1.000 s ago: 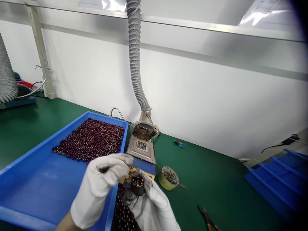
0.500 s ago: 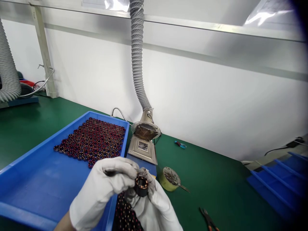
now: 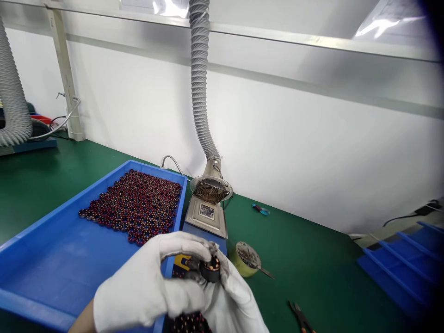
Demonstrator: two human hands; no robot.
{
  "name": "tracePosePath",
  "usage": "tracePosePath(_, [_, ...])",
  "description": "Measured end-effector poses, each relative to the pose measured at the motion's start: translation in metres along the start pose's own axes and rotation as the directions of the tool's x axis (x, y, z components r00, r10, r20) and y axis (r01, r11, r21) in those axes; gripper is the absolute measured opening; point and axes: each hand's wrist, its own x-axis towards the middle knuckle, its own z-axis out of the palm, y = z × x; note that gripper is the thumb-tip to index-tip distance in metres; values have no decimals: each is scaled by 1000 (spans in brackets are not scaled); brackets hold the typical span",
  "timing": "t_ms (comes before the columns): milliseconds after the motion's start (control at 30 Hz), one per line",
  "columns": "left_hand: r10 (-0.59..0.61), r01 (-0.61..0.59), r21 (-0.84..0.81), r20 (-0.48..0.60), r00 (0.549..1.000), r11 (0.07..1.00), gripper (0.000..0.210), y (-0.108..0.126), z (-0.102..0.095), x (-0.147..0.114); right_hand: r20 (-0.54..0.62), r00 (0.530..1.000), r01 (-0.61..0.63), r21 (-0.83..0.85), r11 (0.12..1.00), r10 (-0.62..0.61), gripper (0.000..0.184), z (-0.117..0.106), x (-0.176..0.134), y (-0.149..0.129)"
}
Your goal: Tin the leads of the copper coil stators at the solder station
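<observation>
My right hand (image 3: 234,296), in a white glove with darkened fingertips, grips a small black ring-shaped part (image 3: 210,272). Copper-coloured spots show around the ring's upper rim. My left hand (image 3: 156,277), gloved the same way, arches beside it with thumb and fingers apart. Its fingertips are close to the ring's top, and whether they touch it I cannot tell. Below the hands lies a heap of dark parts with copper and red spots (image 3: 190,323), partly hidden by the gloves. Many similar ring parts (image 3: 138,203) stand packed in the blue tray (image 3: 69,259) to the left.
Behind my hands is a metal-topped heating device (image 3: 206,217) under a round fume hood (image 3: 211,188) with a grey hose (image 3: 199,83). On the right are a round tin (image 3: 244,259) with a flat tool across it, pliers (image 3: 300,317), small blue-handled cutters (image 3: 260,209) and blue racks (image 3: 402,263).
My left hand has opened from its pinch at the ring, its thumb dropping away from the fingers. The ring, in my right hand, has shifted slightly right and tilted.
</observation>
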Motion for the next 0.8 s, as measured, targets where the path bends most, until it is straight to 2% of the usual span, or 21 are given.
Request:
tracePosePath(100, [18,-19,37,30,999,999,58,-3,-3,-3,34,999,-30,29,999,29,31,11,-3,-2])
tracePosePath(233, [51,-45,142,-36,998,989,32,-2,2,-1,4,1000,-19,74,997,19,32,12,-4,-1])
tracePosePath(367, [140,-127,144,-84,987,981,22,-1,5,1,-44,999,9,11,1000,-9,41,-9,7,5])
tracePosePath(433, [171,-163,85,-95,981,983,22,-2,4,2,-47,999,3,-12,1000,-4,37,-20,17,8])
tracePosePath(500, [159,-164,-33,-112,981,986,21,-4,3,2,-55,998,-16,6,1000,16,26,-27,26,9])
tracePosePath(600, [123,-183,-207,-270,955,961,16,-7,1,2,-45,997,-56,26,998,57,9,-29,32,10])
tracePosePath(667, [78,-166,-216,-362,929,962,13,-6,0,2,-28,997,-69,15,997,70,12,-28,29,9])
tracePosePath(700, [48,-118,-183,-349,936,976,17,-5,0,2,-25,998,-60,10,998,61,17,-28,27,9])
tracePosePath(800, [-39,43,17,-182,982,999,30,-1,2,3,-30,1000,5,3,1000,-5,35,-26,17,9])
